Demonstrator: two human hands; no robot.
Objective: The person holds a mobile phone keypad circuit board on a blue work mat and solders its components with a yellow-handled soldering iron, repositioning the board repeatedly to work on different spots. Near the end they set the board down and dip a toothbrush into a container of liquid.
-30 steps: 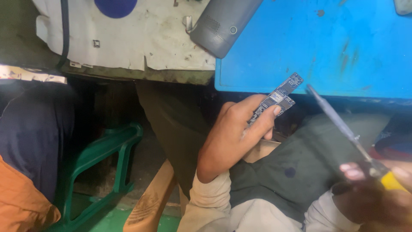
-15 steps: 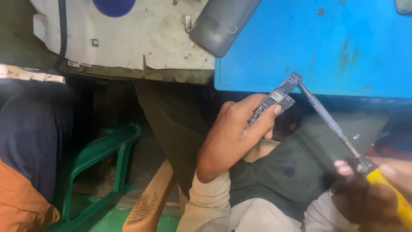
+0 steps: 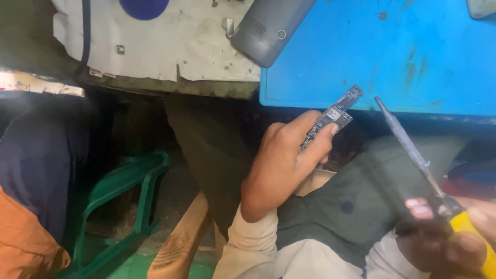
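Observation:
My left hand [image 3: 281, 160] is raised in the middle of the view and grips a narrow dark circuit board [image 3: 335, 113] between thumb and fingers; the board's top end juts up toward the edge of the blue mat [image 3: 392, 57]. My right hand [image 3: 447, 235] sits at the lower right, closed around a screwdriver [image 3: 413, 155] with a yellow handle and a long grey shaft. The shaft's tip points up and left and stands a short way to the right of the board, not touching it.
A grey phone [image 3: 271, 26] lies tilted across the worn white bench top [image 3: 170, 46] and the blue mat. Below the bench stand a green plastic chair [image 3: 121, 196] and a wooden leg [image 3: 181, 243]. Another person's dark and orange clothing [image 3: 26, 206] fills the left edge.
The screwdriver tip touched the board's top end half a second ago; it has now drawn back to the right. My left hand with the board stayed almost still.

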